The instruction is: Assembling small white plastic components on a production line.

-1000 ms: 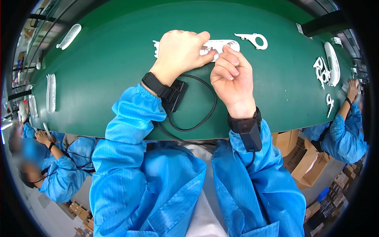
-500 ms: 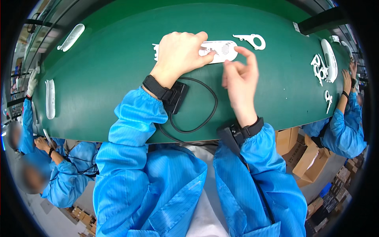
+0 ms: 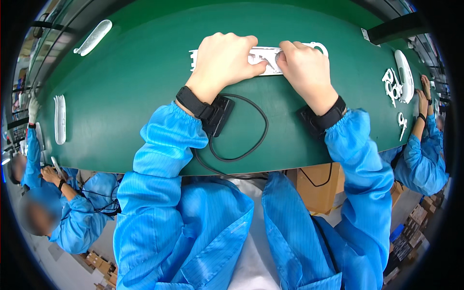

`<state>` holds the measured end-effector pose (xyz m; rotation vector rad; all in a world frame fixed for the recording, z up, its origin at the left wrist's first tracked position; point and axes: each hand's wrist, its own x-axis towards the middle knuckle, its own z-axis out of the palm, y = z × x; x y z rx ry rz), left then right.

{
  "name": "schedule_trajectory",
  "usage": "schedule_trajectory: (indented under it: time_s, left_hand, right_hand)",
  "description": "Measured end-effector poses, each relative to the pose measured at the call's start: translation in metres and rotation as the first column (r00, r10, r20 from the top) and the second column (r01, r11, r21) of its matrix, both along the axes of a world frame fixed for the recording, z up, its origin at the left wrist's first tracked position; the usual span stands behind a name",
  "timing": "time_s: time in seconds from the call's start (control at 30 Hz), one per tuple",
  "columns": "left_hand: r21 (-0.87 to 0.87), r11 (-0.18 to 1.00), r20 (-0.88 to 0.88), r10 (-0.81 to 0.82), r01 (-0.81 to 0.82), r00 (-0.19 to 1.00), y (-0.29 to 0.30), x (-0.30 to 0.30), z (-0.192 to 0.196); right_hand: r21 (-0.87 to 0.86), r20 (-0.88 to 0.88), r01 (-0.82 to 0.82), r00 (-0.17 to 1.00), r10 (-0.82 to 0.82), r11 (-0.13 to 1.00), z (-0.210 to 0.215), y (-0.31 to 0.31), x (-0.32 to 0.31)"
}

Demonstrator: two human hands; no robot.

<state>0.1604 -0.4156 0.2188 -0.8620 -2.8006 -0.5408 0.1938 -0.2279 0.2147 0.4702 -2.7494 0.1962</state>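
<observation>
A flat white plastic part (image 3: 263, 60) lies on the green conveyor belt (image 3: 145, 87) in front of me. My left hand (image 3: 224, 59) lies over its left half and presses it down. My right hand (image 3: 303, 67) grips its right end, fingers curled on the part. A white ring-shaped piece (image 3: 319, 47) peeks out just behind my right hand. Both wrists wear black straps, and a black cable (image 3: 244, 140) loops from the left one across the belt.
White moulded parts lie on the belt: a long one at far left (image 3: 94, 37), another at the left edge (image 3: 60, 119), several at the right (image 3: 398, 77). Co-workers in blue coats stand at lower left (image 3: 53, 203) and right (image 3: 423, 154). A cardboard box (image 3: 316, 186) sits below the belt.
My right hand moved from the belt's near side up onto the white part's right end. The left hand stayed on the part. The view has tilted slightly.
</observation>
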Motion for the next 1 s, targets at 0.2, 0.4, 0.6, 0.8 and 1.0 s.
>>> schedule_trajectory:
  time_s: [0.2, 0.4, 0.6, 0.8, 1.0]
  left_hand:
    - [-0.005, 1.000, 0.043, -0.007, 0.008, 0.999, -0.005, -0.007, -0.004]
    - [0.014, 0.999, 0.044, -0.040, 0.040, 0.998, -0.003, -0.015, -0.002]
    - [-0.038, 0.999, 0.107, -0.034, 0.038, 0.994, -0.003, -0.011, 0.006]
    - [-0.030, 0.999, 0.142, -0.011, 0.015, 0.990, -0.002, -0.008, 0.013]
    - [0.017, 1.000, 0.087, 0.015, -0.016, 0.996, -0.001, -0.008, 0.006]
  right_hand:
    - [0.123, 0.121, -0.094, 0.990, 0.079, 0.988, 0.010, -0.003, -0.012]
    - [0.029, 0.020, -0.161, 0.987, 0.161, 0.986, 0.007, 0.009, -0.013]
    - [0.249, 0.049, -0.379, 0.924, 0.379, 0.891, 0.010, 0.015, -0.026]
    - [0.289, 0.303, -0.429, 0.889, 0.343, 0.856, 0.035, 0.003, -0.043]
    - [-0.481, 0.145, -0.149, 0.958, 0.246, 0.864, 0.030, 0.030, -0.028]
